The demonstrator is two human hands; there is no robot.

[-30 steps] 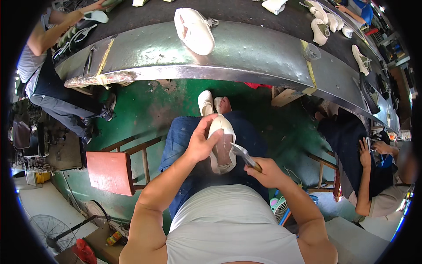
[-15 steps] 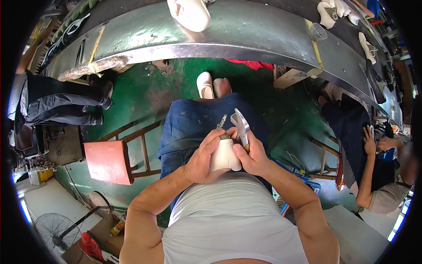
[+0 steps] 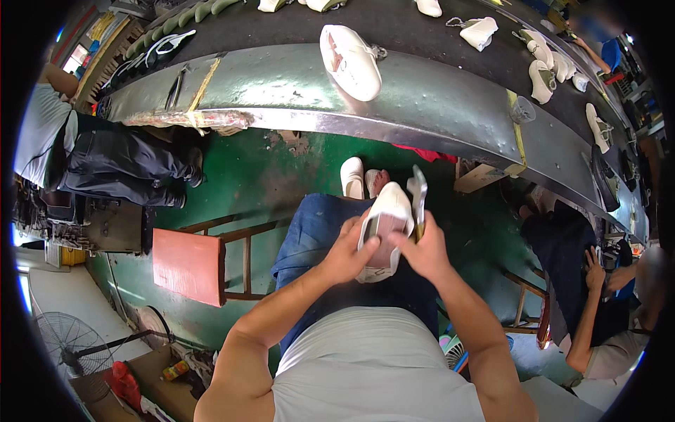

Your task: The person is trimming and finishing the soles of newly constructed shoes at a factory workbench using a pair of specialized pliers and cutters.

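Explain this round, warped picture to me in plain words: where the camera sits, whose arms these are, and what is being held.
The camera is worn on a person's head and looks down, so the arms coming up from the bottom edge are that person's own. Its wide lens bends straight edges near the rim. The person sits with legs in blue trousers over a green floor. The left hand and right hand both grip a white shoe held above the lap. The right hand also holds a metal tool, which looks like pliers, pointing upward. Ahead runs a long curved metal bench carrying another white shoe and more shoe parts farther along. A red stool stands at the person's left. Other people work at the left and right edges.
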